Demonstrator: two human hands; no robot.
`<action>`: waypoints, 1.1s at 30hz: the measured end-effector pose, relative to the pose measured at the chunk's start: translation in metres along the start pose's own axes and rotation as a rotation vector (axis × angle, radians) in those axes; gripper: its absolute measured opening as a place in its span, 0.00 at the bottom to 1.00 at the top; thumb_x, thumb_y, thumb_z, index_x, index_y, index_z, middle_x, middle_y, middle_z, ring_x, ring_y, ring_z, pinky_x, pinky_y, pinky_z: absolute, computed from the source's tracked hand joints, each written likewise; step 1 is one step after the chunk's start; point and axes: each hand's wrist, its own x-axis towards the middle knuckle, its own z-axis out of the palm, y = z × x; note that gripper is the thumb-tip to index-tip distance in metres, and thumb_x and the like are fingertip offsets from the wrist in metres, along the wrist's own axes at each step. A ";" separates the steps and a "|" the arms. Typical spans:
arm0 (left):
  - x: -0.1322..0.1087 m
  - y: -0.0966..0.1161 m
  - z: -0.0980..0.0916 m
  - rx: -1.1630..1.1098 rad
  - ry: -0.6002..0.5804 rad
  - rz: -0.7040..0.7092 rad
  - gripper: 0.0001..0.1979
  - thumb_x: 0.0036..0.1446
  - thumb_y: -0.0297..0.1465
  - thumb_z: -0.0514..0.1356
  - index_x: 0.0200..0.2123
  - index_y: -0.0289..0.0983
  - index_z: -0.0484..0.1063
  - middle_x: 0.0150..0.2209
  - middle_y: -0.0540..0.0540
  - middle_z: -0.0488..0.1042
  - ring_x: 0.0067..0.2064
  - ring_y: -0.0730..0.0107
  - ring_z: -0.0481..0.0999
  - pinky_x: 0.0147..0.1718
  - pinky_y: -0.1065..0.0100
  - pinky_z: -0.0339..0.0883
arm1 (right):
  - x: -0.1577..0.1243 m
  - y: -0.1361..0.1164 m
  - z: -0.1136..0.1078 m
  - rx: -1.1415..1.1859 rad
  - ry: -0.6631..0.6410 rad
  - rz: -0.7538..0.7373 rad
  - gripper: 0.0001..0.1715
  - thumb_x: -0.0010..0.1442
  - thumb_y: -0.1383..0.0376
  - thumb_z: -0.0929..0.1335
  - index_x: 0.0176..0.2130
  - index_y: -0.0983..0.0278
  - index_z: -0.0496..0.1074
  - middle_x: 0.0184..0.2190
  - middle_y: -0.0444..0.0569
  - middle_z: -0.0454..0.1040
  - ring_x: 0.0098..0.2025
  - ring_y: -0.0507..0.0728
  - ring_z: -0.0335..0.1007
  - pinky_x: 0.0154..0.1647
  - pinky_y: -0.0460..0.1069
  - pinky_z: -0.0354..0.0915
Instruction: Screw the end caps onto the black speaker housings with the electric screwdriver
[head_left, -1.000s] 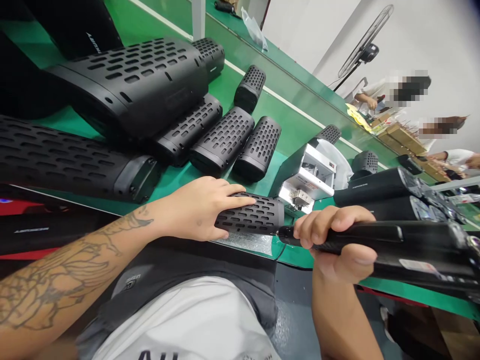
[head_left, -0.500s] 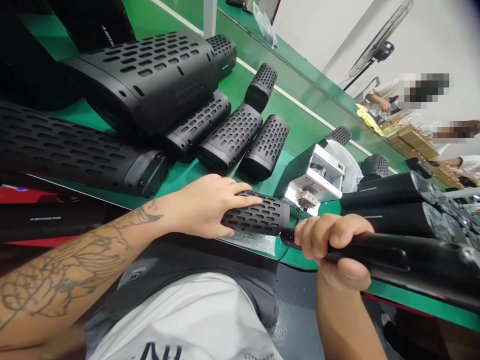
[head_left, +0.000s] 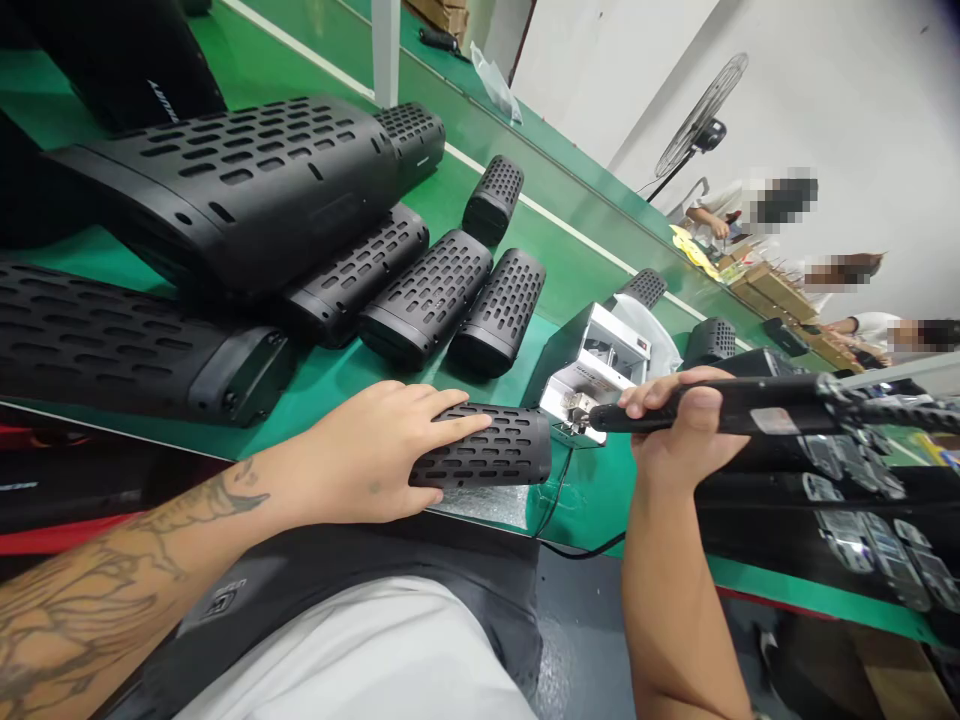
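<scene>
My left hand (head_left: 367,455) is wrapped over a black housing with slotted holes (head_left: 502,455), which lies on its side near the bench's front edge. Bubble wrap (head_left: 491,503) shows beneath it. In my right hand (head_left: 686,420) is a black electric screwdriver (head_left: 776,402), held roughly level with its coiled cord trailing right. The driver's nose points left and meets the front outlet of a silver-and-black screw feeder (head_left: 592,365). Whether a screw sits on the bit is too small to tell.
More slotted black housings (head_left: 431,295) stand behind and left on the green bench (head_left: 585,500). A large one (head_left: 247,190) is at the left. Black units with clear-wrapped ends (head_left: 780,500) lie right. Several people (head_left: 720,215) and a fan (head_left: 701,125) are farther back.
My right hand has lifted the screwdriver from beside the housing's end to the screw feeder's outlet. The left hand keeps its hold on the housing. The view has shifted slightly.
</scene>
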 end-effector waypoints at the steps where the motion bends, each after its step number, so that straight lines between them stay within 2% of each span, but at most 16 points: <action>1: 0.000 0.000 0.001 0.001 -0.001 -0.004 0.47 0.62 0.42 0.77 0.82 0.53 0.71 0.79 0.37 0.75 0.68 0.32 0.85 0.63 0.40 0.81 | -0.001 0.004 0.002 -0.009 -0.009 0.014 0.17 0.66 0.51 0.83 0.38 0.56 0.80 0.22 0.36 0.76 0.18 0.54 0.69 0.22 0.52 0.74; 7: 0.000 0.000 0.001 -0.002 0.011 -0.024 0.48 0.60 0.43 0.78 0.82 0.56 0.70 0.79 0.39 0.75 0.68 0.34 0.85 0.63 0.44 0.80 | -0.010 0.001 0.004 -0.031 -0.010 0.043 0.13 0.66 0.54 0.82 0.38 0.56 0.80 0.22 0.37 0.77 0.19 0.55 0.69 0.23 0.53 0.75; 12: 0.000 0.001 0.000 -0.001 0.023 -0.011 0.47 0.61 0.43 0.77 0.82 0.54 0.71 0.78 0.37 0.76 0.67 0.33 0.85 0.62 0.43 0.81 | -0.009 -0.007 0.001 -0.002 -0.027 0.054 0.13 0.65 0.55 0.83 0.39 0.56 0.82 0.22 0.38 0.77 0.19 0.55 0.70 0.23 0.54 0.75; 15: 0.000 0.002 0.000 -0.003 0.017 -0.009 0.46 0.62 0.43 0.77 0.82 0.52 0.71 0.79 0.37 0.75 0.67 0.33 0.85 0.62 0.42 0.80 | -0.014 -0.032 0.003 0.026 -0.030 0.046 0.15 0.65 0.51 0.83 0.40 0.56 0.84 0.23 0.38 0.78 0.19 0.55 0.71 0.24 0.53 0.76; 18: 0.000 0.003 0.001 -0.004 0.008 -0.008 0.46 0.62 0.42 0.77 0.82 0.52 0.71 0.79 0.36 0.75 0.67 0.33 0.85 0.63 0.42 0.79 | -0.032 -0.072 0.016 0.114 -0.105 0.069 0.19 0.66 0.44 0.82 0.42 0.55 0.86 0.23 0.38 0.79 0.18 0.56 0.71 0.24 0.56 0.76; 20: 0.000 0.003 0.002 -0.009 0.019 -0.007 0.47 0.61 0.43 0.78 0.81 0.52 0.71 0.78 0.37 0.75 0.67 0.34 0.85 0.63 0.43 0.79 | -0.049 -0.094 0.032 0.179 -0.161 0.155 0.21 0.67 0.42 0.83 0.43 0.54 0.87 0.24 0.39 0.78 0.18 0.56 0.70 0.25 0.57 0.77; 22: 0.000 0.003 0.003 -0.012 0.031 -0.008 0.47 0.61 0.43 0.79 0.81 0.53 0.71 0.78 0.37 0.76 0.67 0.35 0.85 0.63 0.44 0.78 | -0.063 -0.105 0.048 0.211 -0.205 0.250 0.21 0.67 0.42 0.84 0.43 0.53 0.85 0.25 0.37 0.78 0.19 0.55 0.70 0.26 0.57 0.77; 24: 0.000 0.004 0.004 -0.018 0.033 -0.008 0.48 0.60 0.44 0.79 0.81 0.53 0.71 0.78 0.36 0.75 0.67 0.35 0.85 0.63 0.43 0.78 | -0.069 -0.102 0.063 0.254 -0.295 0.269 0.21 0.67 0.42 0.84 0.43 0.54 0.84 0.25 0.37 0.77 0.19 0.54 0.72 0.27 0.56 0.77; 28: 0.000 0.006 0.001 -0.039 0.031 -0.015 0.47 0.59 0.43 0.80 0.80 0.52 0.73 0.78 0.37 0.76 0.67 0.33 0.85 0.63 0.43 0.78 | -0.064 -0.077 0.076 0.332 -0.521 0.204 0.17 0.70 0.48 0.81 0.44 0.56 0.82 0.26 0.37 0.78 0.20 0.54 0.76 0.27 0.54 0.80; 33: 0.000 0.007 -0.003 -0.019 0.019 -0.006 0.48 0.61 0.44 0.79 0.81 0.52 0.71 0.77 0.37 0.77 0.64 0.36 0.86 0.60 0.45 0.78 | -0.061 -0.063 0.083 0.320 -0.556 0.225 0.18 0.72 0.47 0.80 0.43 0.57 0.80 0.26 0.37 0.79 0.21 0.54 0.79 0.29 0.53 0.82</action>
